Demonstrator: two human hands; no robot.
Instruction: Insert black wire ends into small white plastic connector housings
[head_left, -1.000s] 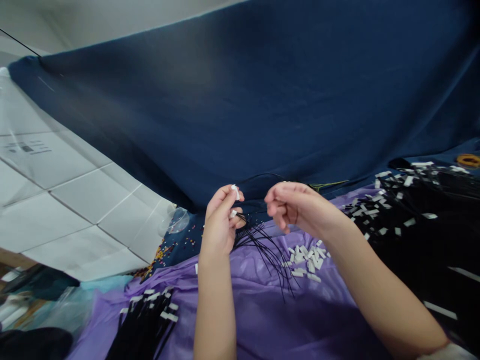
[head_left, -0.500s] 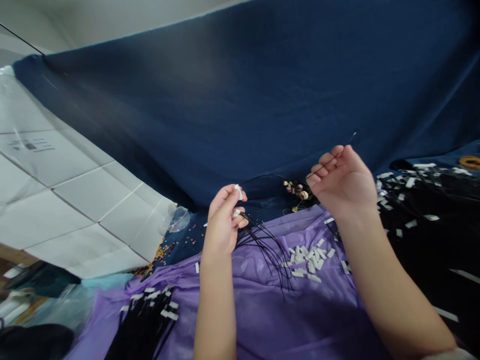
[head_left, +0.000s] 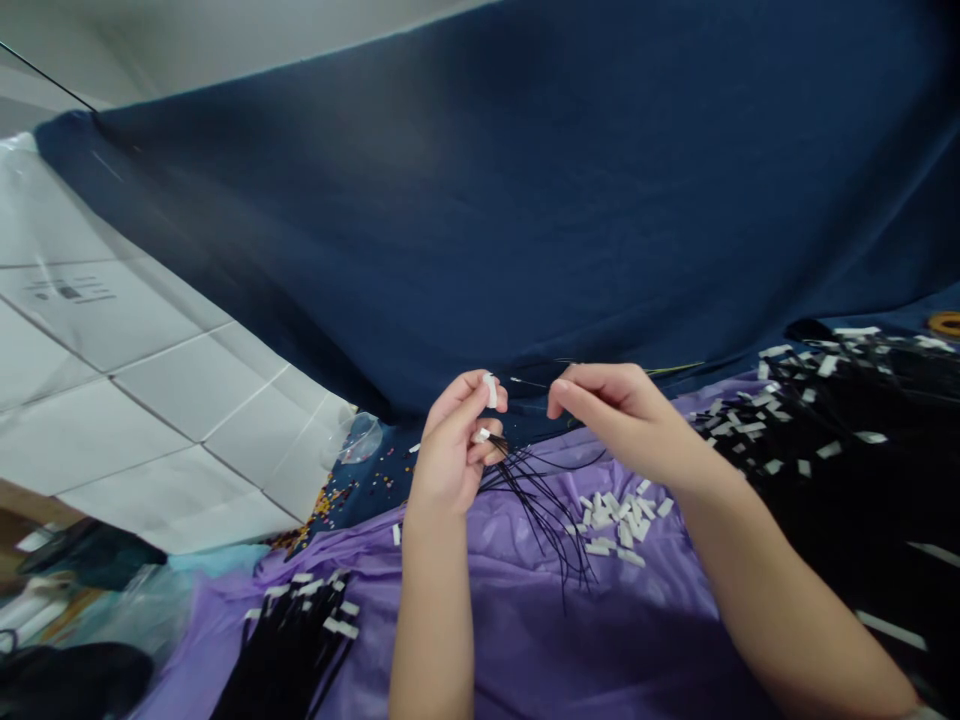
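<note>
The left grip (head_left: 454, 445) is pinching a small white tube (head_left: 490, 391) between thumb and forefinger, while its lower, curled fingers are holding a bunch of black cords (head_left: 536, 505) with a white piece (head_left: 483, 435) at the near end. These cords are trailing down and to the right of that grip, their loose ends hanging over a purple sheet (head_left: 570, 640). The right grip (head_left: 622, 410) is closing its fingertips on a thin cord (head_left: 531, 384), whose pale tip is pointing left toward the white tube and staying just apart from it. Below the right grip, a heap of white tubes (head_left: 619, 518) is lying on the purple sheet. Farther right of that grip, many white-ended black strands (head_left: 832, 470) are spreading in a dark mass. Below and left of the left grip, a white-tipped black bundle (head_left: 289, 640) is resting. Left of that same grip, a clear cup (head_left: 360, 440) is sitting near scattered colored beads (head_left: 322, 510). Behind both grips, a dark blue cloth (head_left: 487, 200) is hanging.
</note>
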